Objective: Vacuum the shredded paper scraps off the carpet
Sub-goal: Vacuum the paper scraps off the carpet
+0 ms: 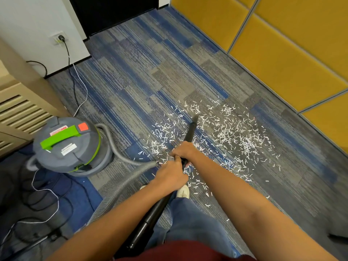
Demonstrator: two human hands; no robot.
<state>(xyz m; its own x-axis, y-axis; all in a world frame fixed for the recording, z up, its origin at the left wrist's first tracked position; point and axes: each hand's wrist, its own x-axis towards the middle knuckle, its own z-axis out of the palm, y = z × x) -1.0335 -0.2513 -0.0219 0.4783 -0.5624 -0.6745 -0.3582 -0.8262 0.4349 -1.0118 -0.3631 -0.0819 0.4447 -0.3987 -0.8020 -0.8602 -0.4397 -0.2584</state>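
The shredded paper scraps [235, 132] lie scattered on the carpet [150, 72], from centre toward 3 o'clock. The black wand [191, 130] has its tip among them, pointing toward 12 o'clock. My right hand [185, 150] grips the wand. My left hand [170, 176] grips it just behind, at 6 o'clock of the right. The fingers [176, 154] of both hands are curled round it. The grey canister [69, 146] stands at 9 o'clock. Its labels are too blurred to read.

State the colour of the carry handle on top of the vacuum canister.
The handle is bright green, shown clearly in the head view.

The person wears a maroon shirt [188, 251], blue jeans [192, 221] and 1 white shoe [183, 192].
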